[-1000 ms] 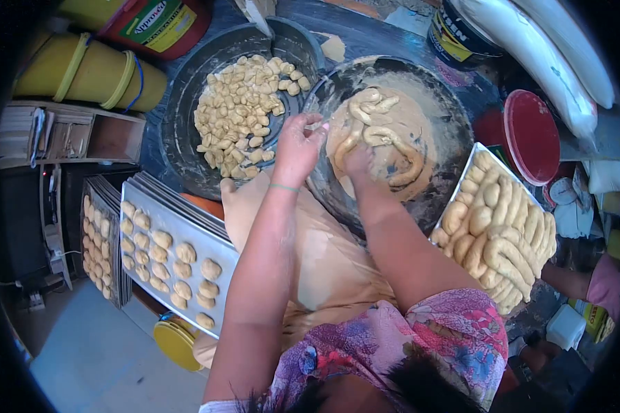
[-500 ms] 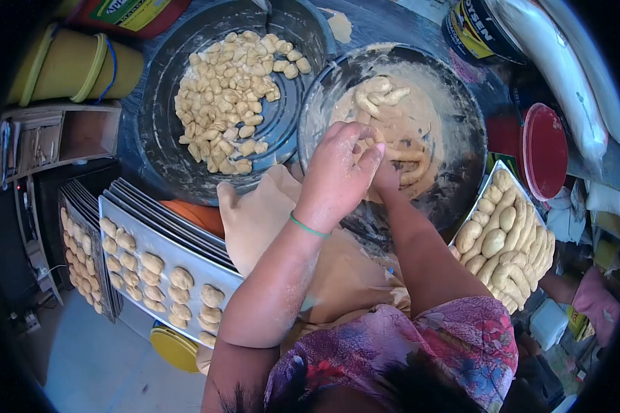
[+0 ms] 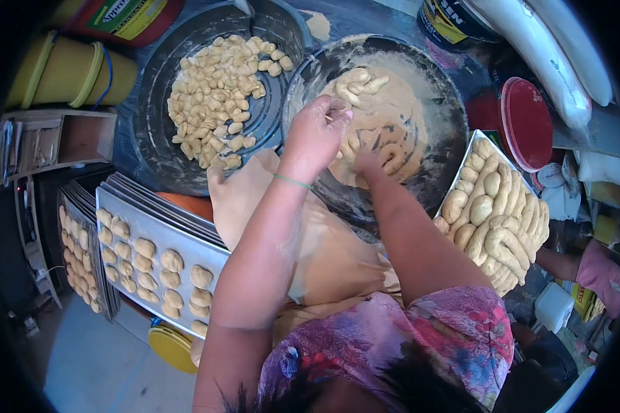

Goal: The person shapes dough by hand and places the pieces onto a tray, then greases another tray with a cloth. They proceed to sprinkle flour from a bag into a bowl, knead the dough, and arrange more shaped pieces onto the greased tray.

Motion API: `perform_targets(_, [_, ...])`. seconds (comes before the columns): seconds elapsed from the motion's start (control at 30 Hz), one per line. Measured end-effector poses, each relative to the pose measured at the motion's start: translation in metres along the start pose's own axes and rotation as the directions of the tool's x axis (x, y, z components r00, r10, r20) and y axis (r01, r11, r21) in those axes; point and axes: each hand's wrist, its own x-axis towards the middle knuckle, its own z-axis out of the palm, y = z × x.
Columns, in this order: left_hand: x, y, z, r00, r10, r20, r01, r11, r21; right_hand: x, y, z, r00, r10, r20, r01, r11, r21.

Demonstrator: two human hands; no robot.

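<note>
My left hand [image 3: 318,132], with a green band at its wrist, is raised over the left side of a dark basin [image 3: 455,124]. Its fingers are pinched together, with perhaps a small bit of dough between them. Lower in the basin, my right hand [image 3: 366,162] closes on a dough rope [image 3: 350,146], its fingers partly hidden. Brown flour [image 3: 406,103] coats the basin floor. A coiled dough rope [image 3: 393,157] lies right of my right hand, and a folded dough piece [image 3: 358,85] lies farther back.
A larger dark tub [image 3: 151,131] at left holds many small dough pieces [image 3: 213,96]. Trays [image 3: 210,259] with dough balls stand at lower left. At right are a tray of thick dough ropes [image 3: 510,206], a red bucket [image 3: 529,124] and another person's arm [image 3: 558,264].
My hands were close together over the basin and are now apart. The left has moved leftward; the right is lower at the dough. The whole view has shifted slightly.
</note>
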Motion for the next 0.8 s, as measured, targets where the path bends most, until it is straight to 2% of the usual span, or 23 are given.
perform_targets(0.07, [0.000,-0.004,0.003,0.999,0.031,-0.015,-0.031,0.999,-0.007,-0.032,-0.015,-0.006,0.993,-0.020,0.118,0.006,0.993,0.118])
perform_targets(0.17, [-0.006,0.006,0.003,0.999,-0.047,-0.005,0.048,0.987,0.152,-0.032,-0.025,0.045,0.978,-0.057,-0.203,0.144,0.883,0.448])
perform_targets(0.27, [-0.005,0.000,0.009,0.995,-0.065,-0.079,0.086,0.954,0.288,-0.050,-0.025,0.012,0.975,-0.194,-0.113,0.220,0.731,0.646])
perform_targets(0.3, [-0.009,0.003,0.008,0.994,-0.084,-0.064,0.101,0.939,0.328,-0.097,-0.035,-0.033,0.986,-0.168,0.012,0.096,0.620,0.779])
perform_targets(0.37, [-0.018,0.010,0.007,0.991,-0.126,-0.041,0.132,0.902,0.410,-0.114,-0.033,-0.078,0.950,-0.305,0.062,0.122,0.548,0.828])
perform_targets(0.4, [-0.020,0.008,0.006,0.988,-0.149,0.040,0.126,0.926,0.356,-0.123,-0.029,-0.097,0.924,-0.373,0.081,0.131,0.510,0.850])
perform_targets(0.47, [-0.023,-0.004,0.008,0.964,-0.171,0.203,0.120,0.963,0.242,-0.156,-0.023,-0.135,0.900,-0.413,-0.140,0.325,0.421,0.847])
perform_targets(0.57, [-0.043,-0.006,0.020,0.902,0.180,0.393,-0.145,0.982,-0.117,-0.198,-0.010,-0.180,0.765,-0.524,-0.374,0.577,0.299,0.760])
perform_targets(0.67, [-0.047,-0.009,0.018,0.882,0.220,0.418,-0.232,0.972,-0.023,-0.258,0.000,-0.223,0.701,-0.612,-0.365,0.553,0.145,0.820])
perform_targets(0.7, [-0.062,0.015,0.009,0.851,0.067,0.521,-0.154,0.980,0.126,-0.273,0.003,-0.231,0.655,-0.607,-0.451,0.593,0.043,0.804])
perform_targets(0.77, [-0.059,-0.009,0.014,0.909,0.061,0.412,-0.171,0.956,0.237,-0.295,0.012,-0.240,0.555,-0.568,-0.608,0.652,-0.156,0.742])
perform_targets(0.8, [-0.062,-0.007,0.014,0.934,0.064,0.353,-0.174,0.940,0.292,-0.299,0.016,-0.241,0.545,-0.543,-0.639,0.652,-0.205,0.730])
